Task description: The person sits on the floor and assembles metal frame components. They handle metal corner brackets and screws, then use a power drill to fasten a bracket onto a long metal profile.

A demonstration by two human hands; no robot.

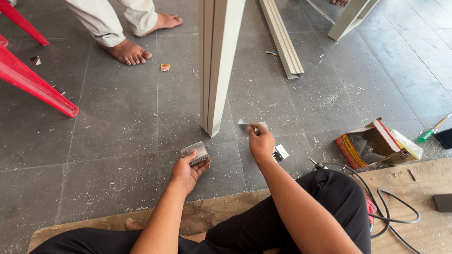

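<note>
I sit cross-legged on a sheet of cardboard, looking down at a grey tiled floor. My left hand (187,170) grips a small stack of flat metal pieces (196,152) just above the floor. A single thin metal piece (252,124) is pinched by the fingertips of my right hand (261,142), held up near the foot of a cream aluminium frame (214,66) that stands upright in front of me. A small metal bracket (280,153) lies on the floor right beside my right hand.
An open cardboard box (372,143) lies on its side at the right, with a black cable (386,207) and a green-handled tool (433,130) near it. More aluminium profile (282,37) lies behind. Red chair legs (35,82) stand left. Another person's bare feet (129,51) are at the back.
</note>
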